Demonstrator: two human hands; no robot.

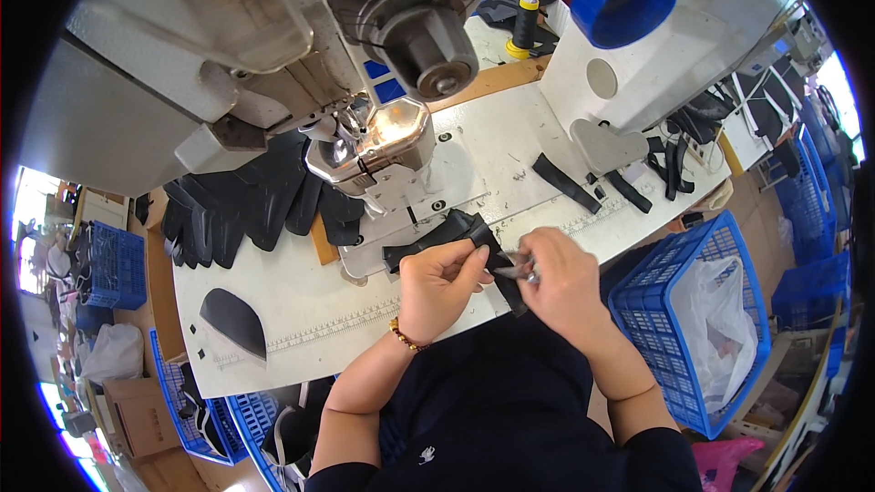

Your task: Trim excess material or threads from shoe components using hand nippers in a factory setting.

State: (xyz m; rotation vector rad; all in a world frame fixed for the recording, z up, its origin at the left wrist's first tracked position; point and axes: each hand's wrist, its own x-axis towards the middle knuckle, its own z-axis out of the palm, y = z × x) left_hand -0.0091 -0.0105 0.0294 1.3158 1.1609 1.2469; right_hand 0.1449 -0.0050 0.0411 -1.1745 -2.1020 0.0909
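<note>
My left hand, with a beaded bracelet at the wrist, pinches a black shoe-upper-like piece at the front of the sewing table. Part of that piece hangs down toward the table's near edge. In my right hand is a small metal tool that looks like thread snips; its blades point left, at the black material. The fingers partly cover the tool, so whether its blades touch the piece is hard to tell. Just beyond my hands stands the sewing machine's metal-covered bed.
Several black cut pieces fan out at left, near a dark half-round piece. Black strips and thread scraps lie at right. A blue crate with a white plastic bag stands beside the table; the machine head overhangs it.
</note>
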